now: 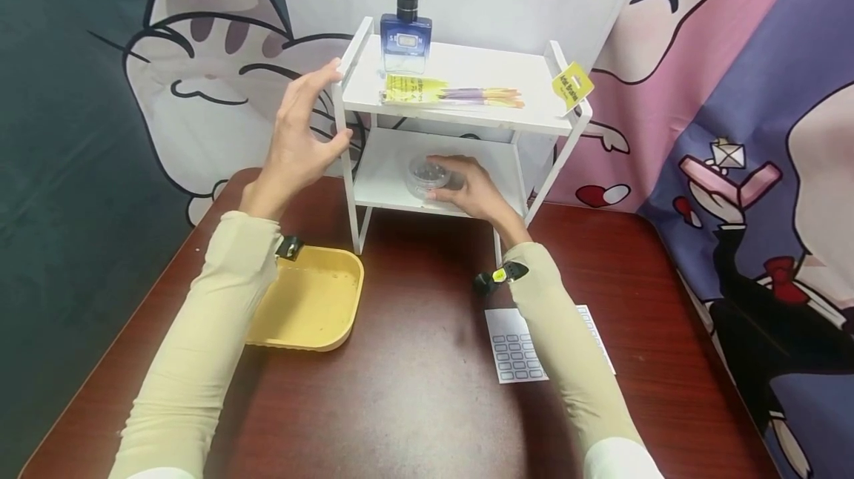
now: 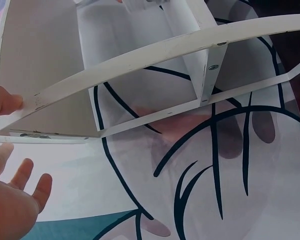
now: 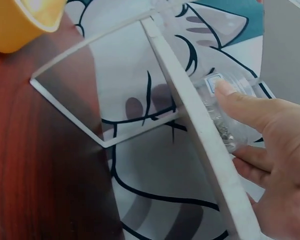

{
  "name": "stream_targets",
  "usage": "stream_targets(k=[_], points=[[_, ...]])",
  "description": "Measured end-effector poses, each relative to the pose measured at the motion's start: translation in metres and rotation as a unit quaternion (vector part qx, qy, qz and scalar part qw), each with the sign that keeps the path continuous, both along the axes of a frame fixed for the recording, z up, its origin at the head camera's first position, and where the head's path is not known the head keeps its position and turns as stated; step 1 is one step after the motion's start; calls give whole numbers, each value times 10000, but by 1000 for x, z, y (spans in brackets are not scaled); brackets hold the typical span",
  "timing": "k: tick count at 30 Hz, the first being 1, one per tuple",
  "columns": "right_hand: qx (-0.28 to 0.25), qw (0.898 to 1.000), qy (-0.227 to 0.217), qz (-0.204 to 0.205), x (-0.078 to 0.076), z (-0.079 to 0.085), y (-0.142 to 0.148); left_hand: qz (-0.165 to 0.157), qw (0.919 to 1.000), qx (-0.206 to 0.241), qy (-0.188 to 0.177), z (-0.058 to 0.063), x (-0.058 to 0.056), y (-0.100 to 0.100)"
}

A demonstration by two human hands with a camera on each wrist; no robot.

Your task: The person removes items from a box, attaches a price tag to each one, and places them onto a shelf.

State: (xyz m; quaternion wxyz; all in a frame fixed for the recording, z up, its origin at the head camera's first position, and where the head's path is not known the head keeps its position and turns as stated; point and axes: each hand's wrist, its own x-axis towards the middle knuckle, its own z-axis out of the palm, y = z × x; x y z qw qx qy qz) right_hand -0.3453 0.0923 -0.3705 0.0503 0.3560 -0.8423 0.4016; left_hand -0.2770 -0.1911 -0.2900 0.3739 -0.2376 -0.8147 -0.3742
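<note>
On the lower tier of a white two-tier shelf rack [image 1: 440, 141], my right hand [image 1: 470, 186] holds a clear round plastic container [image 1: 422, 181] between thumb and fingers. In the right wrist view, small silvery pieces show inside the container [image 3: 221, 122], and a pale label is near the thumb of my right hand [image 3: 275, 135]. My left hand [image 1: 296, 134] is at the rack's left post, fingers spread and fairly straight. The left wrist view shows the thumb against the white frame [image 2: 115, 67], with the other fingers of my left hand [image 2: 12, 200] loosely extended below it.
A blue perfume bottle [image 1: 405, 34] and a pack of brushes [image 1: 454, 91] occupy the top tier; a yellow tag [image 1: 572, 86] is at its right end. A yellow tray [image 1: 356, 301] sits beneath my left forearm. Label sheets [image 1: 514, 349] lie under my right forearm on the reddish-brown table [image 1: 400, 405].
</note>
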Motion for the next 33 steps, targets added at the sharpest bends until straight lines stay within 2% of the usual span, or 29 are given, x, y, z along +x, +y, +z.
stream_targets(k=[6,13,19,24,27,30,33], points=[[224,9992,-256,194,-5,5,5,12,10000,23,-61,-1,0,1],[340,9983,-465,3,-1,7,8,-35,9999,-8,-124,-3,-3,4],[307,9990,-313,-61,5,5,13,-78,9999,17,-133,-4,-4,6],[405,9992,30,57,19,9,18,-29,9999,-19,-101,-2,-3,3],[592,9981,177,-58,33,19,24,-21,9999,-5,-99,1,-2,0],[832,9958,126,-351,46,32,31,48,9998,3,-169,2,1,-4],[1086,9927,-57,-523,56,43,40,215,9994,59,-253,-2,4,-7]])
